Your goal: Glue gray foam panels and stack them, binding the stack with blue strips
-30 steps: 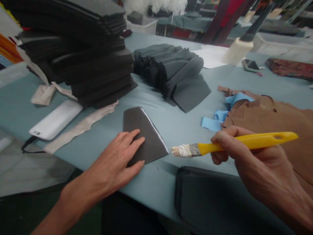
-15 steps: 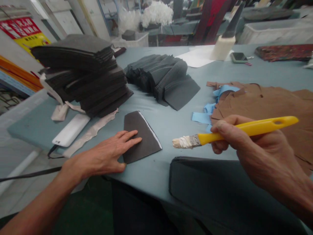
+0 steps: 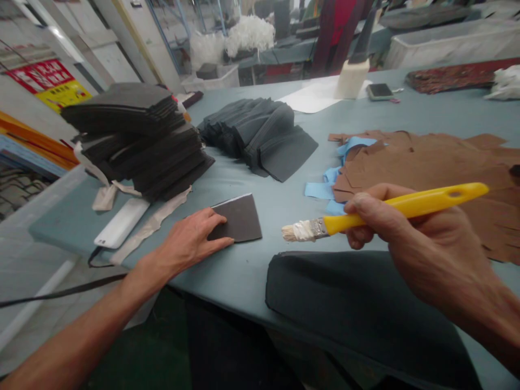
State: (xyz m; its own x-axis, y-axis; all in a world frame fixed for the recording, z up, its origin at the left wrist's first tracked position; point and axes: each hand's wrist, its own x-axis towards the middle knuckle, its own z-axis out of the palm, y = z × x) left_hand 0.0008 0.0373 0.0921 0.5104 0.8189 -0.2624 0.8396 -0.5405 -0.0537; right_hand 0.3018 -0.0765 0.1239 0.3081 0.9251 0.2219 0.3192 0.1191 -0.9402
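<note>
A worker's left hand lies flat and spread on a dark foam piece near the front edge of the blue-grey bench, fingers resting on the piece's near-left corner. The piece sits at about 11 o'clock from the brush tip, just apart from it.

The right hand is curled around the yellow handle of a paintbrush, thumb and fingers pinching it close to the metal ferrule, the handle running out toward 3 o'clock. The pale, caked bristles hang above the bench, touching neither the piece nor the surface.

Judging by the scene, the work looks to be at an early stage for this piece: its dark face shows no wet sheen or coating, and only a thin light line runs along its far edge.

At 10 o'clock from the piece rises a tall stack of dark foam sheets; at 12 o'clock lies a fanned pile of grey cut pieces. Brown cut leather pieces spread at 2 o'clock, overlapping strips of blue tape. A dark fabric panel drapes over the bench's near edge below the brush. A white device rests at 9 o'clock.
</note>
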